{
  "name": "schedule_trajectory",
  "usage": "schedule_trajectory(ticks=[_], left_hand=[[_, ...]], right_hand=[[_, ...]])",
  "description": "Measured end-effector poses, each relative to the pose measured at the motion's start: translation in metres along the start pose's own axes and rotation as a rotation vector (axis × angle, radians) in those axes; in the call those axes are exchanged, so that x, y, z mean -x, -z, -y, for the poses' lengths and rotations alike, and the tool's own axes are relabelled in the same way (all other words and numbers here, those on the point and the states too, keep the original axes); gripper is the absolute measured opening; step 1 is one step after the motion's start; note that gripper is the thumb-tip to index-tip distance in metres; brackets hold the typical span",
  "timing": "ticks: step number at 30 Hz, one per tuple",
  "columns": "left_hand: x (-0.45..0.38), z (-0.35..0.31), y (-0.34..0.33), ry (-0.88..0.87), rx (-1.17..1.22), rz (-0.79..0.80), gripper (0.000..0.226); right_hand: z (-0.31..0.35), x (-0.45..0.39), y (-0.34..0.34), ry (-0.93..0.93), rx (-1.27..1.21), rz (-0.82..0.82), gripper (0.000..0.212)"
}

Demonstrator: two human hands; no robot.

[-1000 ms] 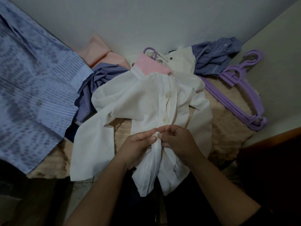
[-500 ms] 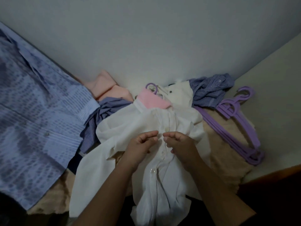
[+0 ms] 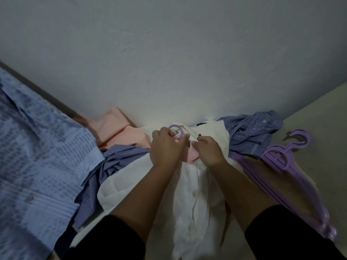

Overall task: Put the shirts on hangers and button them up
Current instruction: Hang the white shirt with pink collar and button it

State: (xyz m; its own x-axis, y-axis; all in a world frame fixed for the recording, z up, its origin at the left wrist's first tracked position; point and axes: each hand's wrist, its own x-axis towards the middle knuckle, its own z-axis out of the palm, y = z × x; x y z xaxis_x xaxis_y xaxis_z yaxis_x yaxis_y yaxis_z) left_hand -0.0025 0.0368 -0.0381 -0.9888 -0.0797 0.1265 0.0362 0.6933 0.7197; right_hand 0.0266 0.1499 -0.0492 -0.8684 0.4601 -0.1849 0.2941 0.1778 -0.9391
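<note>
Left hand [image 3: 166, 147]: had moved up from the middle of the placket half a second before to the collar end of the white shirt [image 3: 189, 199]; its fingers were curled beside the purple hanger hook [image 3: 176, 130], touching it, though a firm grip on the hook could not be told.
Right hand [image 3: 208, 150]: had also climbed to the collar, thumb and forefinger brought together on the shirt's top edge, just beside a small dark button [image 3: 199, 135]; what exactly they pinched was too small to tell.
White shirt: lay front-up in the centre of the pile, collar towards the wall [image 3: 169, 53], its placket running down between the forearms, more of it now hidden under the arms.
Pink collar piece [image 3: 192, 155]: showed between the two hands, partly covered where earlier it was in full view.
Spare purple hangers [image 3: 281, 166]: stacked at the right, unmoved.
Other shirts: checked blue shirt [image 3: 251, 132] at upper right, striped blue shirt [image 3: 112, 166] and peach shirt [image 3: 116, 126] at left, pale blue patterned shirt [image 3: 37, 156] far left, all lying as before.
View: had tilted upward, so more wall showed.
</note>
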Motion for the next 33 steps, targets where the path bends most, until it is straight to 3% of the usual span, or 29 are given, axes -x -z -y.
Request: schedule_trajectory(ticks=[5, 8, 11, 14, 17, 21, 25, 31, 33], left_hand=[[0.005, 0.000, 0.002, -0.013, -0.114, 0.071, 0.023], [0.015, 0.009, 0.010, 0.002, -0.002, 0.145, 0.020], [0.024, 0.020, 0.025, 0.061, 0.264, 0.208, 0.025], [0.039, 0.023, 0.044, 0.058, 0.257, 0.303, 0.029], [0.055, 0.018, 0.054, 0.041, 0.229, 0.226, 0.015], [0.067, 0.014, 0.053, 0.060, 0.156, 0.118, 0.032], [0.073, 0.012, 0.058, -0.017, 0.016, 0.077, 0.007], [0.076, 0.003, 0.078, -0.111, -0.046, 0.282, 0.038], [0.073, 0.005, 0.085, -0.102, -0.109, 0.263, 0.040]], right_hand=[[-0.003, 0.007, -0.001, 0.036, 0.004, 0.085, 0.034], [0.000, 0.020, 0.007, 0.009, -0.030, 0.180, 0.035], [0.004, 0.036, 0.018, 0.028, -0.092, 0.277, 0.041], [0.008, 0.050, 0.027, 0.058, -0.097, 0.301, 0.041], [0.013, 0.062, 0.030, 0.022, -0.120, 0.306, 0.036], [0.019, 0.079, 0.031, -0.014, -0.183, 0.291, 0.023], [0.017, 0.088, 0.034, -0.092, -0.204, 0.255, 0.024], [0.014, 0.089, 0.036, -0.250, -0.209, 0.281, 0.036], [0.018, 0.091, 0.039, -0.269, -0.226, 0.288, 0.038]])
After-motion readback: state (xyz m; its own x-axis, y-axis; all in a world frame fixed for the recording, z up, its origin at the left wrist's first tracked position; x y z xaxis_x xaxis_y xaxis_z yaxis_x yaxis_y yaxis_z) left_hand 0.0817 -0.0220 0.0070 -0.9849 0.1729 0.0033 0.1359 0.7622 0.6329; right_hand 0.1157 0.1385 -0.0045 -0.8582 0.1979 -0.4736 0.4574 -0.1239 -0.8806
